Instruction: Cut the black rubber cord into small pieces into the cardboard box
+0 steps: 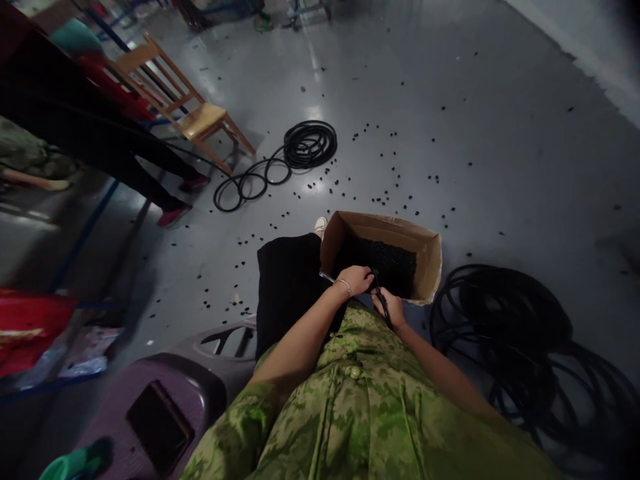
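Right hand (391,308): I'm gripping the black tube (383,303) with my fingers closed around it, probably to steady it.
Left hand (356,280): I'm curling my fingers in by the tube's far end; honestly can't tell if they're pinching it or something else.
Shiny thing (326,276): it's poking out left of that wrist, too small to make out, sorry.
Black tube: it's slanting across the near edge of the box, which I guess is putting it in comfy reach of both hands.
Cardboard box (430,267): it's sitting open right in front of me, just under my hands, so I'd say it's well placed for catching stuff.
Black bits (393,257): they're covering the bottom of the box, and loads more are lying scattered on the floor (480,207).
Tubing heap (515,307): it's lying tangled on the right, close by, maybe for easy grabbing.
Phone, I think (160,427): it's resting on the purple seat (113,397) near left, likely out of the way lol.
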Demonstrator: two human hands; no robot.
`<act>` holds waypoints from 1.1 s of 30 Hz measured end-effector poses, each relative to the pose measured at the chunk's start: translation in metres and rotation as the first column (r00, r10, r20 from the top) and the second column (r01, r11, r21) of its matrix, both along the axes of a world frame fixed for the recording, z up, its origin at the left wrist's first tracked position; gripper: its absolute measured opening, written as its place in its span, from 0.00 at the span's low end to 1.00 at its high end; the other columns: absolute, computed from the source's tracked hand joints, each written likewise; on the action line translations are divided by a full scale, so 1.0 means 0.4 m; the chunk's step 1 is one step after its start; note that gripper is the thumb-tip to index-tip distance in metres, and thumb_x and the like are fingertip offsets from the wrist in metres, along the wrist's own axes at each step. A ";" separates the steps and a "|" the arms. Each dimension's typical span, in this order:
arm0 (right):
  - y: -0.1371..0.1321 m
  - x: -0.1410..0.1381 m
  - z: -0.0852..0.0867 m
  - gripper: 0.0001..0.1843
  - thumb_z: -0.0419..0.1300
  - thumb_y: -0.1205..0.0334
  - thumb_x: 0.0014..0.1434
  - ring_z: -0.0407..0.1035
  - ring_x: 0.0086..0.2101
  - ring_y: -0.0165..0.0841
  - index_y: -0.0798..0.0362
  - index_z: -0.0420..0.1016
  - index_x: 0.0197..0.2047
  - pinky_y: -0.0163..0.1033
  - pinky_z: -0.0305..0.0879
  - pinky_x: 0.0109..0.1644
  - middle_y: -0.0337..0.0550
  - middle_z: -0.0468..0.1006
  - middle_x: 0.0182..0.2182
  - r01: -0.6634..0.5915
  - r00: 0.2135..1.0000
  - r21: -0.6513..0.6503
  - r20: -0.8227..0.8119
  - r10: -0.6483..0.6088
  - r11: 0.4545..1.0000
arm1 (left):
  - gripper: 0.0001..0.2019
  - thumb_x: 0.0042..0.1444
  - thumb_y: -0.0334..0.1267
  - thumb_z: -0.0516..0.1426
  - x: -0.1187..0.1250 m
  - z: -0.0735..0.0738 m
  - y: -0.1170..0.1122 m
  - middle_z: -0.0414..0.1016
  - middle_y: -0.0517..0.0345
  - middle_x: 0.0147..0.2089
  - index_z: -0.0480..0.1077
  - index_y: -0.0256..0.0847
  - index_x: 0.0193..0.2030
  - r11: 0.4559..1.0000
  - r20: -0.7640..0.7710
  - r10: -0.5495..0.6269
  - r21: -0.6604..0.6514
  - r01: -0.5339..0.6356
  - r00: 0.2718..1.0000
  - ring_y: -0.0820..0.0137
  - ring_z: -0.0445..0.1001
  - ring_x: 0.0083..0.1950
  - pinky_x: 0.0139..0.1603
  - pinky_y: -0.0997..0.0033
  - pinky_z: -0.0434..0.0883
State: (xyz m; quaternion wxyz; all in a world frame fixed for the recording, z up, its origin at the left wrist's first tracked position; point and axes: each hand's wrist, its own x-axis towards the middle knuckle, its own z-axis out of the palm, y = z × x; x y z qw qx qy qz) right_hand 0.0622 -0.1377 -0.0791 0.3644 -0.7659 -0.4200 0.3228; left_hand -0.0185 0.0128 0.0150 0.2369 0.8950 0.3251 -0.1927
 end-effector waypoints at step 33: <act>0.010 -0.004 -0.036 0.17 0.51 0.52 0.57 0.64 0.23 0.26 0.53 0.76 0.38 0.29 0.56 0.29 0.35 0.70 0.20 -0.018 1.000 -0.007 0.010 0.018 1.000 | 0.16 0.64 0.43 0.46 0.005 0.011 -0.012 0.77 0.45 0.46 0.72 0.39 0.46 0.997 -0.141 0.044 0.064 -0.035 0.989 0.61 0.76 0.49 0.46 0.66 0.71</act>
